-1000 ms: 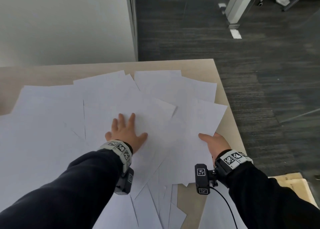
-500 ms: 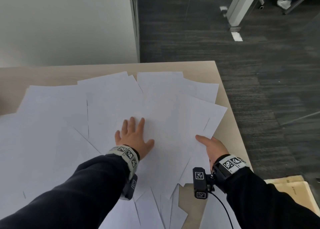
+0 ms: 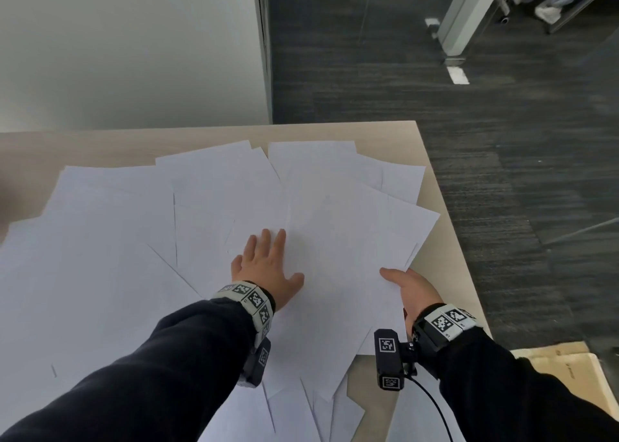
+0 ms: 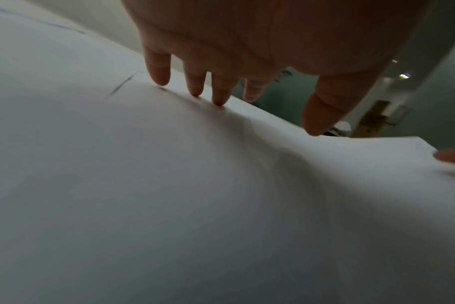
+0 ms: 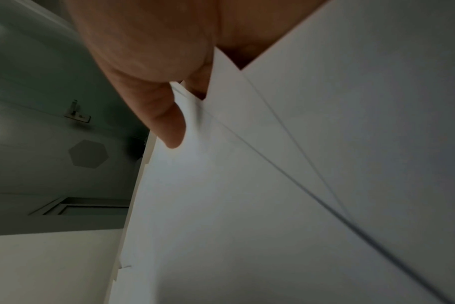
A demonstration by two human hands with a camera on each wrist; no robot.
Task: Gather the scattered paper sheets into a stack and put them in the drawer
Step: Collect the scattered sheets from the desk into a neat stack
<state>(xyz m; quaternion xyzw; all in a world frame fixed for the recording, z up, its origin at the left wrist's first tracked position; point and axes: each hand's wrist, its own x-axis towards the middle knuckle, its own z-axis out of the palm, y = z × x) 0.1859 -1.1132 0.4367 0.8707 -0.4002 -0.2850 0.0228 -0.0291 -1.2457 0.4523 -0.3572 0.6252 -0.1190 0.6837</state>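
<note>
While the gathering step is in hand, we find the flat, pale wood-grain desk top [image 3: 395, 133] carrying the whole workload; its right edge borders dark grey carpet [image 3: 502, 173]. Across it lie the thin white rectangular paper sheets [image 3: 110, 240], overlapping at mixed angles from the left side to the right edge, not yet squared into a stack. Smooth, limp sheets like these slide readily over one another, so we judge that one hand anchors while the other collects. No drawer is identifiable in these views.

Our left hand [image 3: 264, 267] lies palm down near the middle of the spread, fingers straight and slightly apart, fingertips [image 4: 220, 98] pressing the top sheet, which dimples beneath them. Our right hand [image 3: 413, 289] sits at the near right of the pile, thumb [image 5: 166, 123] on top and the other fingers hidden beneath, pinching several fanned sheet corners, probably to draw them inward.
</note>
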